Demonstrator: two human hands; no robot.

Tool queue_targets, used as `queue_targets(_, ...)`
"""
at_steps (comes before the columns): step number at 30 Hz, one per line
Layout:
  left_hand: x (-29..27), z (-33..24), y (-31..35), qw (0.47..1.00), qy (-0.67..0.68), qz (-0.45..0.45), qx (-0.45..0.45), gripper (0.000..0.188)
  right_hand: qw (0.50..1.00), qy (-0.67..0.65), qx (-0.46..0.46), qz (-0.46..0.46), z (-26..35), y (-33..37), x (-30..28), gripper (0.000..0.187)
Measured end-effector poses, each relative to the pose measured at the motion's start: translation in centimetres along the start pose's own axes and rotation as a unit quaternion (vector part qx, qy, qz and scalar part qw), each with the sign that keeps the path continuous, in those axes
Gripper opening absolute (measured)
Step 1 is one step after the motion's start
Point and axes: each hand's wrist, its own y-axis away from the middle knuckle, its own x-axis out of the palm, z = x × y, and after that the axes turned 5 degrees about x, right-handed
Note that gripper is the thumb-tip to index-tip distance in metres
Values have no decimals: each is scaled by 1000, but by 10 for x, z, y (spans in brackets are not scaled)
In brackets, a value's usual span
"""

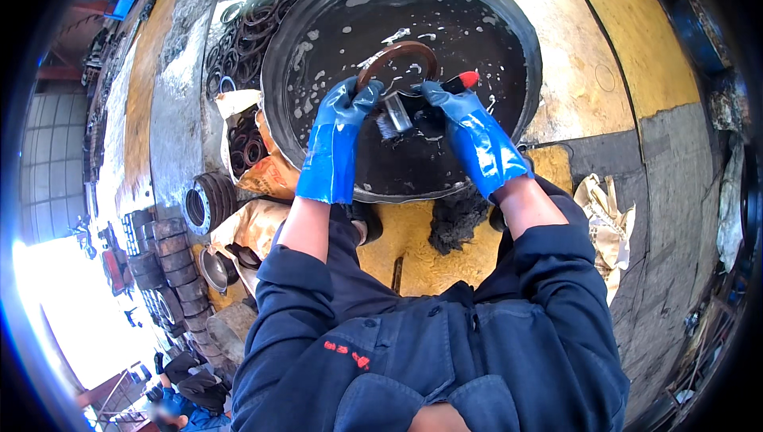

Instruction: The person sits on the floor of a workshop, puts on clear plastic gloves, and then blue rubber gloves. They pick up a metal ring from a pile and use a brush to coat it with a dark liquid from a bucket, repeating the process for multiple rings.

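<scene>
the left hand [343, 106], in a blue glove, pinches the near left end of a brown ring [411, 47] between thumb and fingers, while the right hand [458, 104] closes around the handle of a brush [399, 112]; whether its fingertips also press the ring's right end, i cannot tell. the ring is held up over the middle of the black tub [532, 66], its arc toward the tub's far side. it looks stiff and of modest weight, likely hard to break, but its wet shine suggests it would slip in smooth gloves, so a firm thumb-and-finger hold on the rim, clear of the bristles, seems best. the brush, metal-bodied with a red handle tip, looks rigid apart from those bristles and is best held by its handle. dark liquid with patches of foam lies inside the tub. left of the tub are a heap of dark rings [256, 23] and an open sack [274, 178] with more inside; at its near side lies a dark shaggy clump [459, 225], and to its right, nearer the body, a crumpled paper sack [608, 213].
</scene>
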Motion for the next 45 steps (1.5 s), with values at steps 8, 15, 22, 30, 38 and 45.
queue_targets(8,7,10,-1,998,27,-48,31,33,991,85,-90,50,13,23,16,30)
queue_targets(15,0,2,6,999,12,-40,-29,39,779,428,-416,-191,11,28,14,27)
queue_targets(22,-10,-17,25,997,29,-75,11,27,941,216,-183,-185,53,55,23,23)
queue_targets(30,-6,-52,29,991,77,-102,-34,23,952,170,-248,-55,28,35,12,20)
queue_targets(38,-5,15,5,979,-165,-84,87,30,965,66,-212,-137,65,61,14,19)
queue_targets(45,-4,30,-5,935,-211,-71,278,28,976,-35,-160,-142,66,58,5,17)
